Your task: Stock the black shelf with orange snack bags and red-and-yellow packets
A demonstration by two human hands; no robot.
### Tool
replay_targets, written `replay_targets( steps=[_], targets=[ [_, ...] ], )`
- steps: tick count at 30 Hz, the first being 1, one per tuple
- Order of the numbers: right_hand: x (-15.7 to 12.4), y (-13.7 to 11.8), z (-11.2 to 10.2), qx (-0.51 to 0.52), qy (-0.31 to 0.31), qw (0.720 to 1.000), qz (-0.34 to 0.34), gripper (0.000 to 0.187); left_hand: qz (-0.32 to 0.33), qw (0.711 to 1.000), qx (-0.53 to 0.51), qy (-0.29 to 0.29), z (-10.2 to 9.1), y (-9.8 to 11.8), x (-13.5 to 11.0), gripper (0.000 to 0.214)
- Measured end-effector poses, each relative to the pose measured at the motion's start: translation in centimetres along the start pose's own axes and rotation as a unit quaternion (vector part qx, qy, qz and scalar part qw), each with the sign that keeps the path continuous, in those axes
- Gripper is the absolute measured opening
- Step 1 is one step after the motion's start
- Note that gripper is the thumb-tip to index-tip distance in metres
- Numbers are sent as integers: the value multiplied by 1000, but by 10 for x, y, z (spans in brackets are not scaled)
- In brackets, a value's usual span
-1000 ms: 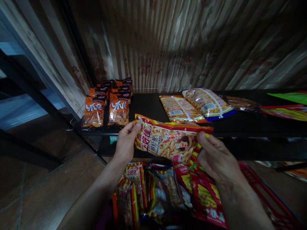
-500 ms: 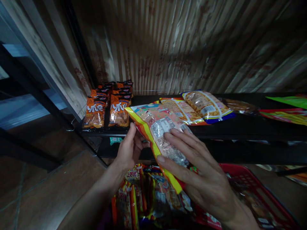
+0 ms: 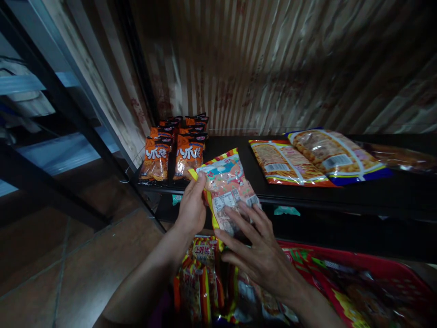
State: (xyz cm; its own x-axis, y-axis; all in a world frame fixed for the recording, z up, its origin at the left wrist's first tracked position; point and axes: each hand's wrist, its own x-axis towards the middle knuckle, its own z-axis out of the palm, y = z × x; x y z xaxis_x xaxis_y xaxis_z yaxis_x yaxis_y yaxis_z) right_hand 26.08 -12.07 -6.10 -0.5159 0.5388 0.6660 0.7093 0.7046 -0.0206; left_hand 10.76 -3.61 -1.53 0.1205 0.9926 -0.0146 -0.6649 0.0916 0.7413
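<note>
A snack bag with yellow and red striped edges, its printed label side facing up, is tilted in front of the shelf edge. My left hand grips its left edge, thumb on the front and fingers hidden behind. Across the lower right of the bag lies my right hand, its fingers spread over the label. Below my hands, several similar snack bags stand packed together, partly hidden by my right forearm.
Orange snack bags stand in rows at the shelf's left end. Two flat snack bags, one orange-edged and one blue-edged, lie on the black shelf. A red basket with packages sits lower right. Dark posts rise on the left.
My left hand has closed on the bag's left edge, and the bag has turned more upright. My right hand's fingers have spread wider. The view has shifted left.
</note>
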Motion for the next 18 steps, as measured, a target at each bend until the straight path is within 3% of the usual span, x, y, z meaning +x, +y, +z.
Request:
replay_targets(
  steps=[3,5,7,9,11,12,14,18],
  targets=[
    [-1,6,-5,60,66,994,62,57,17,1000,4,12,-2,1,2,35],
    [0,9,-6,120,135,961,212,58,15,1000,-3,24,-2,2,3,34],
    [3,11,-5,228,178,873,394,63,11,999,-10,36,-1,2,2,32],
    [7,10,-3,369,205,732,535,70,8,999,-14,45,1,2,1,29],
    [13,7,-4,490,218,589,605,67,11,999,-19,49,3,3,0,28],
    [15,5,-6,534,218,534,618,59,15,998,-22,49,4,3,0,29],
    [20,-1,-11,596,203,467,621,40,14,998,-28,48,5,4,0,30],
    [25,-9,-20,630,186,424,623,29,-15,998,-41,56,6,7,2,33]
  ],
)
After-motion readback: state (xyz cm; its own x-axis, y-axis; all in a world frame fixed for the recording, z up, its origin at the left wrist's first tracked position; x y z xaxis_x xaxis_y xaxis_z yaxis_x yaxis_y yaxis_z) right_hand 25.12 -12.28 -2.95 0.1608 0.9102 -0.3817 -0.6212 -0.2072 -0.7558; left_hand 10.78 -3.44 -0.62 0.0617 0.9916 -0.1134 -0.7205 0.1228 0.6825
